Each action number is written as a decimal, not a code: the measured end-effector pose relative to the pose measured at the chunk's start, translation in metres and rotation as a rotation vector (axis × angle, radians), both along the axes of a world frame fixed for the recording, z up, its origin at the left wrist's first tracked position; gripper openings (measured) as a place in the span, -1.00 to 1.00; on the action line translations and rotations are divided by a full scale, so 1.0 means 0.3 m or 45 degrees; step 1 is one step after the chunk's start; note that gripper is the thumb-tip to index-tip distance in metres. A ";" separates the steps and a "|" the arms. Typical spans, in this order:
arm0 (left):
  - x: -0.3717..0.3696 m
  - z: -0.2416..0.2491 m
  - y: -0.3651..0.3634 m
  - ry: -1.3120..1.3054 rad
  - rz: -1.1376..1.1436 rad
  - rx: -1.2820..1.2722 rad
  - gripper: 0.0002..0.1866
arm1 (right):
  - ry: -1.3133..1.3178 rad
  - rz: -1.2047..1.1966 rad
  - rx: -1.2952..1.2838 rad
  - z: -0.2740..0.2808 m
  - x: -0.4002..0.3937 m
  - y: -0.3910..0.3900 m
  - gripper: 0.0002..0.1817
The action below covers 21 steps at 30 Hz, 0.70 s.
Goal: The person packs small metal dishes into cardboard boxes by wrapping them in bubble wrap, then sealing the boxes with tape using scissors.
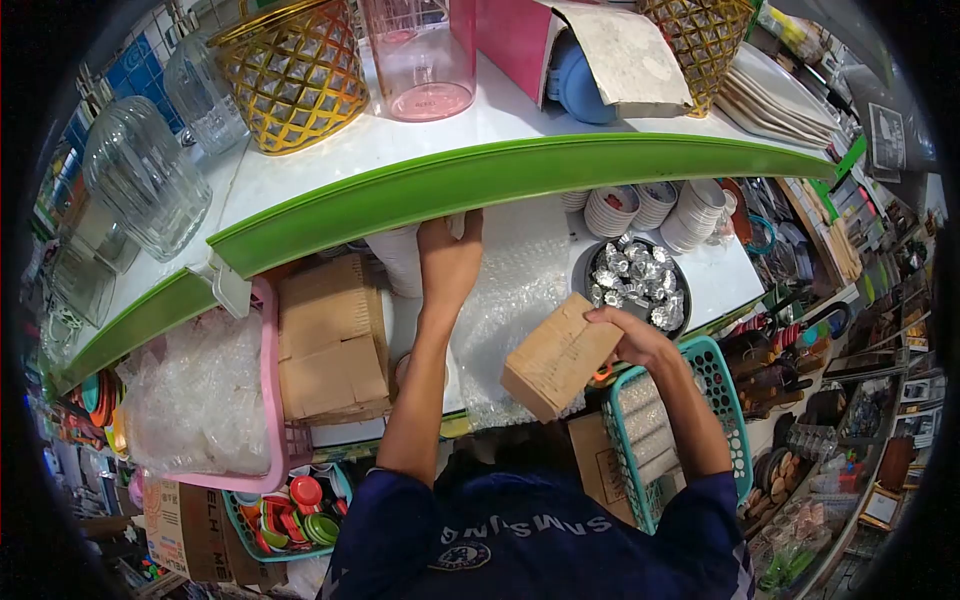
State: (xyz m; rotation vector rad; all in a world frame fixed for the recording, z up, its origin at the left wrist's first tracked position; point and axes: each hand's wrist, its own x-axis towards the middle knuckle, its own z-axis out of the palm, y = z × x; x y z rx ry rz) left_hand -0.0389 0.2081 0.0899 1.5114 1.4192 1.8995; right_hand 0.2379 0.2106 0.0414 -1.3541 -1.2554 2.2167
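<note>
My right hand (645,340) grips a small brown cardboard box (560,358) by its right end, tilted over the lower shelf. An orange loop shows just beneath that hand. My left hand (449,265) reaches under the green-edged upper shelf, and its fingertips are hidden behind the edge. Something pale shows between its thumb and fingers, too little to name. Directly left of it stands a stack of white bowls or cups (398,262). A sheet of bubble wrap (515,290) lies between my two hands.
The upper shelf's green edge (520,172) crosses above my hands, with glass bottles and gold baskets over it. A dark round pan (682,312) holds silver foil-like moulds. Larger cartons (330,340) and a pink basket (270,400) stand left; a teal basket (740,430) stands right.
</note>
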 end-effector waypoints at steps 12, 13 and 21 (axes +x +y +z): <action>0.183 -0.221 -0.506 0.103 0.066 -0.061 -0.88 | -0.116 0.253 0.195 -0.011 -0.089 0.103 -0.39; 0.185 -0.245 -0.536 0.103 0.065 -0.064 -0.88 | -0.120 0.241 0.194 -0.012 -0.092 0.102 -0.39; 0.165 -0.367 -0.634 0.899 -0.078 -0.520 -0.69 | -0.024 0.048 0.171 -0.011 -0.054 0.094 -0.43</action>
